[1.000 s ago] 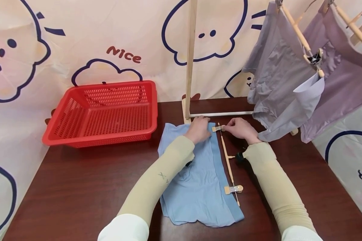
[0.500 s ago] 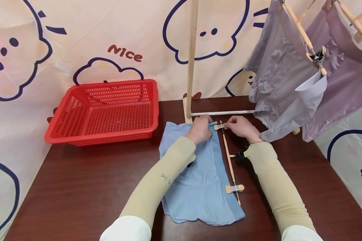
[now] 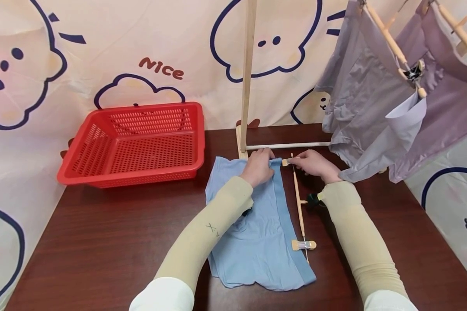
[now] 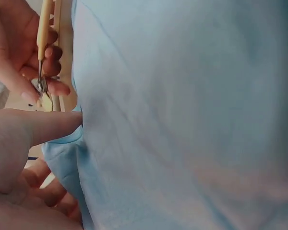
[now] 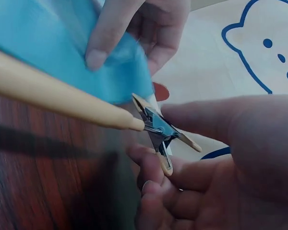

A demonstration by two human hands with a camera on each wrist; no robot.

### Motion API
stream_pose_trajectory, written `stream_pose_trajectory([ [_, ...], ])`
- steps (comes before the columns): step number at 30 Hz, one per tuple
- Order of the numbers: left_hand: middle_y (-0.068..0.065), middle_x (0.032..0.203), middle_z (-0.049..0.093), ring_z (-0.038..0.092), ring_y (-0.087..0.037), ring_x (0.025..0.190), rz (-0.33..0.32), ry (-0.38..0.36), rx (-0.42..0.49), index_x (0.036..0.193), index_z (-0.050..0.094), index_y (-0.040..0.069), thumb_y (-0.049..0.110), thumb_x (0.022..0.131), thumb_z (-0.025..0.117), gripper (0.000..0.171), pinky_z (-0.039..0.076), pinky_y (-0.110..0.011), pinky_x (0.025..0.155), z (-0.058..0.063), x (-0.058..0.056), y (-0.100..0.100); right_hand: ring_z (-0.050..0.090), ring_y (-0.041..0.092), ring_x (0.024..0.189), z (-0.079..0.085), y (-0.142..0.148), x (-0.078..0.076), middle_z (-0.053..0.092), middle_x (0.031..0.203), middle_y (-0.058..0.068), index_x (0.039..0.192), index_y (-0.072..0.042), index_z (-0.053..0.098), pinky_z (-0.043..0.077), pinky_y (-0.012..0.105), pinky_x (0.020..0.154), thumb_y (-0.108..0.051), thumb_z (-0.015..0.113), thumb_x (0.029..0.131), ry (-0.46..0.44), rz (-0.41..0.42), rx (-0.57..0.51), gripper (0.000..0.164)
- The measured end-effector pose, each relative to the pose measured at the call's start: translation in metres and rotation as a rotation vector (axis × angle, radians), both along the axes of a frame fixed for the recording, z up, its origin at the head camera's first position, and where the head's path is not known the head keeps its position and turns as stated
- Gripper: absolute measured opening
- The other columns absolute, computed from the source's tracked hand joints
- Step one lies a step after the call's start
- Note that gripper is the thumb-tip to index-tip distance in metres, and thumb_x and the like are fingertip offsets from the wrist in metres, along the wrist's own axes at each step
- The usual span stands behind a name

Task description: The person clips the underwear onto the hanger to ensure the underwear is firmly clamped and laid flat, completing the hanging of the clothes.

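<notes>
A pair of light blue shorts lies flat on the table, its darker waistband along the right side. My left hand pinches the waistband's far corner between thumb and fingers, seen also in the right wrist view. Beside the waistband lies a wooden clip hanger. My right hand holds its far clip between thumb and fingers; the clip's tips look together, close to the cloth edge. The near clip lies at the waistband's lower part; whether it grips the cloth cannot be told.
A red plastic basket stands at the back left. Behind the shorts rises a wooden rack post with a white crossbar. Grey shorts and mauve shorts hang on clip hangers at the right, near my right forearm.
My right hand has taken a fuller hold of the far clip and shifted it slightly right, with the hanger's far end. The left hand stays at the waistband corner. The hanging grey shorts sway slightly.
</notes>
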State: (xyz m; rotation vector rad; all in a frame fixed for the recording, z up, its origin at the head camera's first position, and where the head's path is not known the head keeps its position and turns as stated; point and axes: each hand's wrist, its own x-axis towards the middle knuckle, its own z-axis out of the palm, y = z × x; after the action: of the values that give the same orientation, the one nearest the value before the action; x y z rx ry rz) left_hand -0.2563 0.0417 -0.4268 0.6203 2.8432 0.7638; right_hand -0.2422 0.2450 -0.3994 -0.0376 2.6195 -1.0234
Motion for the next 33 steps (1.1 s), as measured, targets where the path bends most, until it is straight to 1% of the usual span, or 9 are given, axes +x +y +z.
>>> stream_pose_trajectory([
  [3,-0.008,0.117,0.065,0.059,-0.025,0.111,-0.003,-0.012,0.017,0.128,0.059,0.009,0.014,0.093,0.074,0.038,0.048,-0.033,0.093,0.002,0.0,0.0,0.052,0.021,0.062,0.003,0.001,0.0,0.052,0.069,0.002,0.08,-0.002,0.062,0.046,0.034,0.062,-0.041,0.057,0.103,-0.015,0.044,0.046,0.046],
  [5,-0.008,0.118,0.067,0.061,-0.023,0.11,-0.007,-0.021,0.022,0.131,0.059,0.009,0.016,0.095,0.071,0.038,0.049,-0.031,0.09,0.002,-0.001,0.0,0.052,0.02,0.061,0.004,0.002,0.0,0.052,0.066,0.001,0.08,-0.002,0.062,0.045,0.034,0.061,-0.041,0.056,0.103,-0.031,0.055,0.049,0.046],
  [8,-0.007,0.117,0.069,0.064,-0.021,0.103,-0.021,-0.021,0.035,0.129,0.063,0.007,0.019,0.1,0.066,0.031,0.049,-0.029,0.087,0.004,-0.002,0.0,0.056,0.021,0.065,0.006,0.003,0.0,0.062,0.069,0.004,0.091,0.002,0.066,0.047,0.034,0.063,-0.037,0.055,0.104,-0.056,0.071,0.013,0.043],
  [12,-0.005,0.111,0.071,0.063,-0.017,0.089,-0.032,-0.015,0.066,0.12,0.069,0.007,0.019,0.104,0.06,0.022,0.049,-0.028,0.08,0.005,-0.004,-0.003,0.067,0.026,0.085,0.006,0.006,-0.001,0.075,0.086,0.011,0.113,0.008,0.069,0.051,0.034,0.072,-0.034,0.055,0.106,-0.078,0.086,-0.06,0.044],
  [14,-0.005,0.108,0.07,0.062,-0.017,0.085,-0.033,-0.022,0.084,0.118,0.07,0.007,0.018,0.105,0.058,0.021,0.049,-0.028,0.078,0.006,-0.004,-0.004,0.067,0.028,0.095,0.006,0.009,0.0,0.076,0.093,0.012,0.118,0.007,0.069,0.052,0.036,0.077,-0.035,0.057,0.105,-0.077,0.068,-0.108,0.046],
  [16,-0.005,0.104,0.069,0.06,-0.017,0.079,-0.036,-0.047,0.109,0.12,0.068,0.007,0.019,0.106,0.057,0.022,0.049,-0.029,0.074,0.008,-0.004,-0.006,0.066,0.029,0.1,0.006,0.011,0.0,0.077,0.095,0.011,0.117,0.006,0.07,0.051,0.037,0.08,-0.037,0.062,0.102,-0.065,0.031,-0.157,0.046],
  [21,-0.006,0.092,0.063,0.056,-0.018,0.069,-0.076,-0.116,0.163,0.127,0.061,0.005,0.019,0.109,0.049,0.025,0.046,-0.031,0.067,0.01,-0.006,-0.012,0.069,0.022,0.096,0.006,0.012,0.003,0.077,0.092,0.006,0.11,0.004,0.071,0.051,0.04,0.083,-0.036,0.072,0.097,-0.032,-0.067,-0.272,0.042],
  [26,-0.008,0.1,0.062,0.057,-0.02,0.079,-0.123,-0.116,0.154,0.128,0.061,0.005,0.017,0.11,0.046,0.027,0.046,-0.032,0.075,0.011,-0.008,-0.016,0.072,0.014,0.087,0.003,0.008,0.006,0.076,0.089,0.003,0.106,0.005,0.07,0.054,0.037,0.084,-0.029,0.073,0.096,-0.002,-0.118,-0.373,0.035],
  [33,-0.013,0.127,0.062,0.057,-0.022,0.102,-0.149,-0.15,0.146,0.138,0.056,0.001,0.015,0.111,0.04,0.034,0.044,-0.033,0.09,0.011,-0.008,-0.021,0.073,0.012,0.082,-0.003,0.002,0.01,0.076,0.088,0.005,0.099,0.01,0.068,0.056,0.028,0.082,-0.013,0.071,0.097,0.059,-0.145,-0.514,0.024],
])
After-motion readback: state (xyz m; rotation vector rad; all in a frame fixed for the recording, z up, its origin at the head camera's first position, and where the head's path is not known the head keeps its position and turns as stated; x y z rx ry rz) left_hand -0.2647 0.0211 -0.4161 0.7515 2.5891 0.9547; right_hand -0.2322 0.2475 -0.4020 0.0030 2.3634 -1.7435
